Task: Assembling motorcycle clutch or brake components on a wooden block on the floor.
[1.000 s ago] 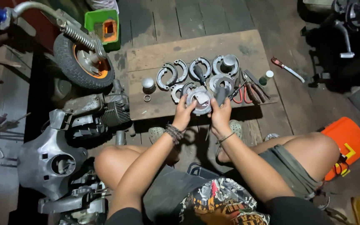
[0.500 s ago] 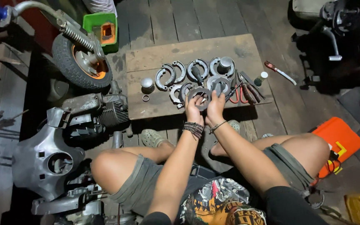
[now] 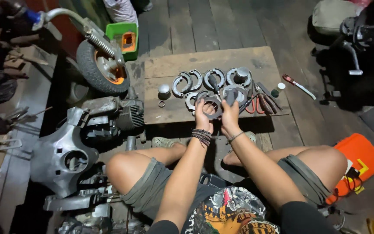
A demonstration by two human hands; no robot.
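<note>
Both hands met at the board's (image 3: 169, 69) near edge: left hand (image 3: 203, 116) and right hand (image 3: 229, 116) gripped one grey ring (image 3: 213, 105), apparently flat, fingers closed on its rim. Brake shoes (image 3: 187, 82) lay just beyond. Pliers (image 3: 256, 104) right; green box (image 3: 125, 40) far left; orange case (image 3: 360, 160) right.

Grey metal brake shoes (image 3: 182, 83) lie on a pale brown wooden board (image 3: 169, 113) at upper centre, beside red-handled pliers (image 3: 256, 104). A green crate (image 3: 125, 31) with an orange inset sits at upper left, above a black tyre (image 3: 88, 69) on an orange rim. An orange case (image 3: 360, 157) with yellow marking glows at lower right. Olive shorts (image 3: 146, 190) and a black shirt (image 3: 226, 212) printed in orange, white and red fill the bottom, with dark braided bracelets (image 3: 202, 136) at the wrist.
</note>
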